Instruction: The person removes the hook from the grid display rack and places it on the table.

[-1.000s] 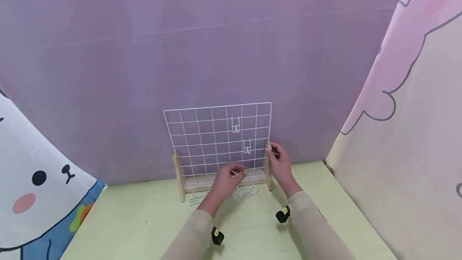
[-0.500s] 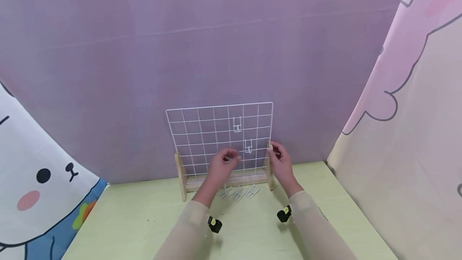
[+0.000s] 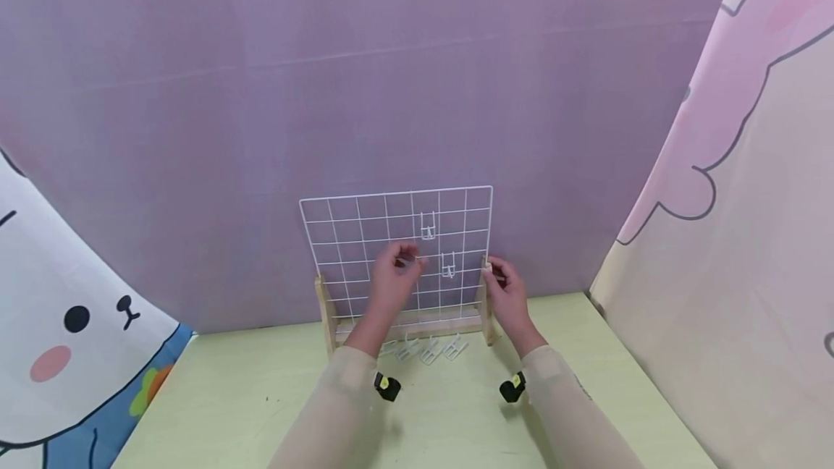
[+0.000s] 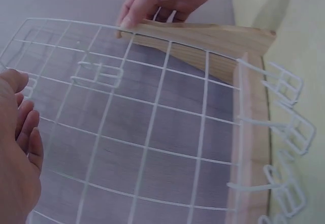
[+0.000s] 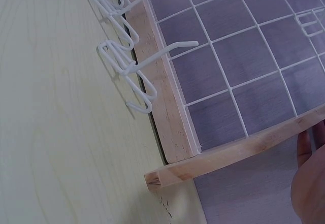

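Observation:
A white wire grid panel [image 3: 365, 237] stands upright in a wooden stand [image 3: 404, 326] at the back of the green table. Two white hooks [image 3: 426, 226] hang on its right half. My left hand [image 3: 410, 259] is raised in front of the grid's middle and pinches a small white hook. My right hand [image 3: 496, 275] grips the stand's right upright [image 4: 203, 36]. In the left wrist view my left fingers [image 4: 20, 132] lie close to the wires, beside a hung hook [image 4: 99, 74]. Several loose hooks [image 3: 423, 347] lie in front of the stand.
A purple cloth wall [image 3: 391, 78] rises right behind the grid. Cartoon-print curtains hang at the left [image 3: 65, 310] and right [image 3: 749, 237]. The green tabletop [image 3: 228, 411] stretches toward me. Loose hooks [image 5: 127, 66] touch the stand's base rail.
My left hand has risen from the loose hooks on the table to the grid's middle, carrying a hook. My right hand has stayed on the right upright.

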Demonstrator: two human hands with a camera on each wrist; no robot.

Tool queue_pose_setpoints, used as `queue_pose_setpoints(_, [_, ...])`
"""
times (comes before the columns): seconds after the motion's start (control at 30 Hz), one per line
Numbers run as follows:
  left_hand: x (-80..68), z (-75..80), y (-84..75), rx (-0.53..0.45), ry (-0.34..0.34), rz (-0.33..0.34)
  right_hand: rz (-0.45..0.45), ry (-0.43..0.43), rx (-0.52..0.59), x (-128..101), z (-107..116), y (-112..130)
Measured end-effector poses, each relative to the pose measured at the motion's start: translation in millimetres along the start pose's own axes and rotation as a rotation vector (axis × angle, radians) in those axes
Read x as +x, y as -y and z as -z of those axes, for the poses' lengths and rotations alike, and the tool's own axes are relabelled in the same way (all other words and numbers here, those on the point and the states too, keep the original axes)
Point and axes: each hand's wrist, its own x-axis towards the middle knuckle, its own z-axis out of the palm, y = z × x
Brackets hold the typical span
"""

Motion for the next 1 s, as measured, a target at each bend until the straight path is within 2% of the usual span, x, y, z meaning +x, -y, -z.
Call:
queue_pose_setpoints(0.13, [8.6,0.7,-8.8,0.025,-0.016,-0.084,-0.003,-0.002,0.000,-0.3,-0.1,0.6])
queue_pose_setpoints(0.3, [15.3,0.9,-19.6,0.057,-0.027,-0.137,0.005,-0.004,-0.001,0.1,-0.3,1.8])
queue_pose_setpoints(0.4, [17.9,0.8,-24.1,0.066,-0.024,-0.154,0.006,-0.004,-0.004,1.3,0.0,-1.3])
queue_pose_setpoints(0.67, [23.7,-0.5,-28.7,0.065,0.001,-0.184,0.014,-0.016,-0.023,12.4,2.3,-36.0])
queue_pose_setpoints(1.0, [30.7,-2.8,-28.3,0.077,0.017,-0.202,0.053,-0.024,-0.028,13.0,0.5,-39.2])
